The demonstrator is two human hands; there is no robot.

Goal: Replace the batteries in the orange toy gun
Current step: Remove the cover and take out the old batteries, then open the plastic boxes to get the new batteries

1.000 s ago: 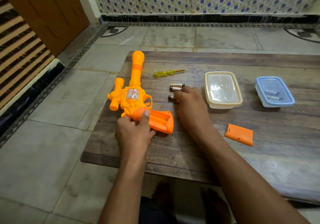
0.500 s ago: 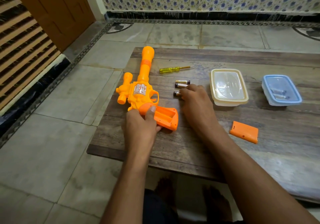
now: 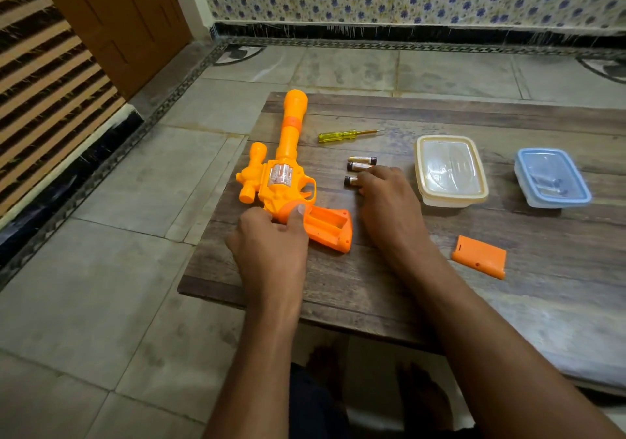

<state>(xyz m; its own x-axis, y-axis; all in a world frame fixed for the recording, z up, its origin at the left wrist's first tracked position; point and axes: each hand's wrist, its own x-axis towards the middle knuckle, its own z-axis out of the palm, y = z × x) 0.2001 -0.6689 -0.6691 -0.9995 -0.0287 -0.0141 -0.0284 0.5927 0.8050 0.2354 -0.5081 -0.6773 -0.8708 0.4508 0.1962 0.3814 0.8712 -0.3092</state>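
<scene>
The orange toy gun (image 3: 284, 174) lies on the wooden table (image 3: 389, 279), barrel pointing away, its handle compartment (image 3: 327, 226) open and showing no batteries. My left hand (image 3: 271, 245) grips the gun at the rear of the body, thumb on top. Three batteries (image 3: 361, 160) lie in a row right of the gun. My right hand (image 3: 386, 201) rests over them, fingertips on the nearest battery (image 3: 350, 181); whether it is pinched I cannot tell. The orange battery cover (image 3: 479, 260) lies loose to the right.
A yellow-handled screwdriver (image 3: 342, 135) lies behind the batteries. A cream-lidded box (image 3: 450, 171) and a blue-lidded box (image 3: 552, 179) holding small dark items stand at the right. The table's left edge runs just beside the gun; tiled floor lies beyond.
Both hands keep the same hold and place; only the camera view has shifted, so the scene sits further right in the picture.
</scene>
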